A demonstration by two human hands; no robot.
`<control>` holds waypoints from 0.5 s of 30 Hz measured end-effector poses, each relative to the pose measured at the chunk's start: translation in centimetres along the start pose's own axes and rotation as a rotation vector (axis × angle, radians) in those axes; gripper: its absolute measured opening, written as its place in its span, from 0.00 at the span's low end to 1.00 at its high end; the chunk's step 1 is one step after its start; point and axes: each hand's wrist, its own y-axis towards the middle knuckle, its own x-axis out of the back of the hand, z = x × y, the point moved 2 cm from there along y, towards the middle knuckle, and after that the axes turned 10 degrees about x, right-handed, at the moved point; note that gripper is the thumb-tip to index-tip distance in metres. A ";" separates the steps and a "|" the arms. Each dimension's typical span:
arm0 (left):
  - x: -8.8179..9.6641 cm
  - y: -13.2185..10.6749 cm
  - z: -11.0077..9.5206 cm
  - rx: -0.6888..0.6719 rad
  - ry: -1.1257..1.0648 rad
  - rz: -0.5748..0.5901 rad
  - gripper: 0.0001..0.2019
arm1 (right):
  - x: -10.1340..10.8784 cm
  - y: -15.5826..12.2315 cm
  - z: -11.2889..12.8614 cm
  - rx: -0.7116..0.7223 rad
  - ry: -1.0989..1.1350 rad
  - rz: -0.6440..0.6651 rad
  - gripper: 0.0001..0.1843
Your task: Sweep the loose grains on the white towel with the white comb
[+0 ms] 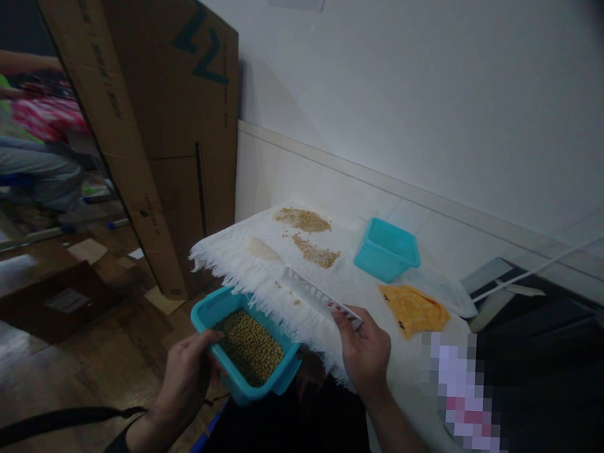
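Left hand [186, 368] has its fingers clamped on the blue tub [247, 392], probably so the beans [251, 344] don't spill; right hand [366, 356] has fingers pinching a slotted white strip [309, 290].

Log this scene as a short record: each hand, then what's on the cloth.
Left hand: holds a turquoise rectangular plastic tub, thumb over its rim
Tub contents: round greenish-yellow beans
Right hand: grips a white slotted plastic-looking strip by one end
Surface: white fringed cloth
Loose on cloth: two patches of small tan beans, one paler patch
Toward wall: second turquoise tub, bottom not visible
Beside second tub: flat orange-yellow piece, fabric or packet unclear
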 end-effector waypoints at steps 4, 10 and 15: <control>0.0 0.0 0.0 0.000 -0.020 -0.008 0.18 | 0.4 0.0 -0.1 -0.002 0.015 0.016 0.21; -0.1 0.1 -0.1 -0.021 -0.022 -0.010 0.19 | -0.4 -0.6 0.1 0.045 0.018 0.035 0.22; 0.1 0.3 -0.1 -0.029 -0.024 -0.003 0.19 | -0.9 -1.6 1.0 0.142 0.058 0.076 0.16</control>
